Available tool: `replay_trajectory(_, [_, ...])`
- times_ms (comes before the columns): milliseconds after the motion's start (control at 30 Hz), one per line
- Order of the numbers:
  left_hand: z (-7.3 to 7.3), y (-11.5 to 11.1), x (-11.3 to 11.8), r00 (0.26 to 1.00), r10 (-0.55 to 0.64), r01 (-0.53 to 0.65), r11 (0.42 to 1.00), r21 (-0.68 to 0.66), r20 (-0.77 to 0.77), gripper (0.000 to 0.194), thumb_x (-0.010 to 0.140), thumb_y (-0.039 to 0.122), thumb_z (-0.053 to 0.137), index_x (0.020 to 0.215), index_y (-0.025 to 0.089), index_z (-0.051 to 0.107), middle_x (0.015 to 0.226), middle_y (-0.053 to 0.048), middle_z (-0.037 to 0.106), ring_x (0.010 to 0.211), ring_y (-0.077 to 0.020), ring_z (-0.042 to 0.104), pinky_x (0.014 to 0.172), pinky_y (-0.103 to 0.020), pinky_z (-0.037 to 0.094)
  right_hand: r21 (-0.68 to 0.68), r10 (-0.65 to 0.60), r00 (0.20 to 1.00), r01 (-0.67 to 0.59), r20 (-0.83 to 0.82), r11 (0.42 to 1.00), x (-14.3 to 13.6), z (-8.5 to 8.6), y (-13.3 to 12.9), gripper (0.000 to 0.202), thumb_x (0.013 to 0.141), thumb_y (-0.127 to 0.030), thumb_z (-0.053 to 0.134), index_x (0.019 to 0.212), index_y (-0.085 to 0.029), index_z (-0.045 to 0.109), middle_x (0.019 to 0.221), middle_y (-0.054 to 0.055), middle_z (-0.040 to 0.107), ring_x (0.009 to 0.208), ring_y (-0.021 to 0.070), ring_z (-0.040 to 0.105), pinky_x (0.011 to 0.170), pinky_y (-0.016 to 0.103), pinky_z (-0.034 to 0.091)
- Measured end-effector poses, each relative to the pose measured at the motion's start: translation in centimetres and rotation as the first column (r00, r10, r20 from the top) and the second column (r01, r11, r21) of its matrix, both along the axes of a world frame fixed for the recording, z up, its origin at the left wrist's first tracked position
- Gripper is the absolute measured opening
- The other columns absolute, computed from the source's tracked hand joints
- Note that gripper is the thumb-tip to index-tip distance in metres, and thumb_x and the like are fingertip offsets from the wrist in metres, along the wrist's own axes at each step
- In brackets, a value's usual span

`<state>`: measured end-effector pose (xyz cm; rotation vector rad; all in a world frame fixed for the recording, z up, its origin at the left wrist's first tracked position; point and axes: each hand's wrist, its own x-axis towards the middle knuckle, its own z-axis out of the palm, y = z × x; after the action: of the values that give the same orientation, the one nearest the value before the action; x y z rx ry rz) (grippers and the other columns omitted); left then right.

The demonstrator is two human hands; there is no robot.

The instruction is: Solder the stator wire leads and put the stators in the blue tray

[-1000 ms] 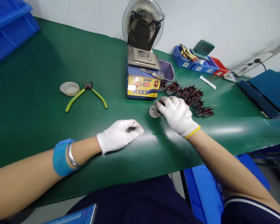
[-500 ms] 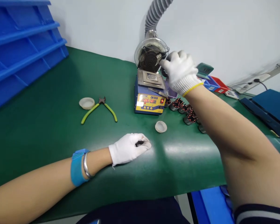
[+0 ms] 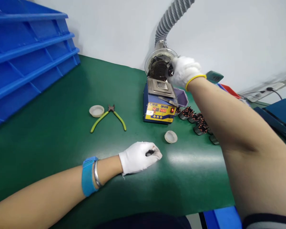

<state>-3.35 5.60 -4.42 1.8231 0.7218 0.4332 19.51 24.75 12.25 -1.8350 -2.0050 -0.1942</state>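
Observation:
My right hand [image 3: 186, 72], in a white glove with a yellow cuff, is closed on a dark round part that looks like a motor stator [image 3: 171, 70]. It holds the stator just above and behind the right side of the solder pot [image 3: 161, 88], in front of the fume hood [image 3: 159, 68]. Motion blurs the fingers. My left hand [image 3: 140, 158], also gloved, rests on the green table with thumb and fingers curled together. Something small and dark shows between them, too hidden to name. A small white round dish [image 3: 171, 136] stands beyond its fingertips.
Green-handled cutting pliers [image 3: 111, 108] lie spread beside another white dish [image 3: 96, 111]. Several copper-wound stators [image 3: 200, 128] stand right of the pot, near a purple bin [image 3: 181, 97]. Blue stacked trays [image 3: 33, 63] rise at the left; a grey duct [image 3: 171, 20] runs up the wall.
The view has shifted, so the table things appear lower and further right. Relative to the pot, my right hand has moved left, and the stator's round face now shows. My left hand stays in place.

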Motion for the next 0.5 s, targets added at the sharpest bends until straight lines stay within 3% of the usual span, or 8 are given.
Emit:
replay_trajectory(67, [0.0,0.0,0.0,1.0,0.001,-0.001,1.0,-0.003,-0.01,0.022,0.087,0.04,0.061,0.088,0.021,0.071,0.093,-0.004,0.079,0.086,-0.0208,0.072,0.08,-0.032,0.055,-0.013,-0.152,0.987,0.153,0.049,0.988,0.2,0.9,-0.5,0.061,0.089,-0.055,0.047,0.086,0.002,0.069,0.111,0.016,0.071,0.125,0.0348,0.063,0.085,0.033,0.051])
replay_trajectory(167, [0.1,0.1,0.0,1.0,-0.002,0.002,1.0,0.001,-0.011,0.02,0.087,0.039,0.062,0.088,0.022,0.071,0.095,-0.004,0.08,0.087,-0.0208,0.073,0.081,-0.031,0.055,-0.047,-0.256,0.967,0.256,0.008,0.966,-0.2,0.9,-1.1,0.062,0.088,-0.054,0.042,0.077,0.002,0.067,0.107,0.016,0.071,0.12,0.032,0.066,0.082,0.029,0.05])
replay_trajectory(367, [0.1,0.1,-0.1,1.0,-0.012,0.012,1.0,0.018,0.018,0.019,0.088,0.037,0.062,0.088,0.021,0.071,0.097,-0.005,0.08,0.088,-0.0203,0.073,0.084,-0.031,0.056,-0.106,-0.218,0.975,0.211,-0.052,0.972,-1.6,-0.5,-1.9,0.049,0.084,-0.048,0.058,0.082,0.0,0.065,0.113,0.02,0.07,0.122,0.0318,0.065,0.09,0.031,0.051])
replay_trajectory(433, [0.0,0.1,-0.1,1.0,-0.014,0.013,1.0,0.028,0.012,0.019,0.088,0.037,0.062,0.088,0.02,0.071,0.097,-0.005,0.08,0.088,-0.0205,0.073,0.084,-0.031,0.056,-0.103,-0.245,0.964,0.235,-0.103,0.967,-1.2,-0.2,-2.2,0.049,0.087,-0.046,0.052,0.081,0.0,0.065,0.106,0.016,0.071,0.121,0.032,0.065,0.087,0.031,0.051])
replay_trajectory(500, [0.1,0.1,-0.2,1.0,-0.011,0.011,0.999,0.05,-0.002,0.021,0.089,0.038,0.061,0.089,0.02,0.072,0.096,-0.005,0.08,0.088,-0.0207,0.073,0.083,-0.031,0.056,-0.087,-0.196,0.959,0.181,-0.204,0.98,-0.2,0.3,-2.7,0.05,0.09,-0.046,0.051,0.079,0.0,0.066,0.09,0.012,0.071,0.112,0.0316,0.069,0.082,0.034,0.051])
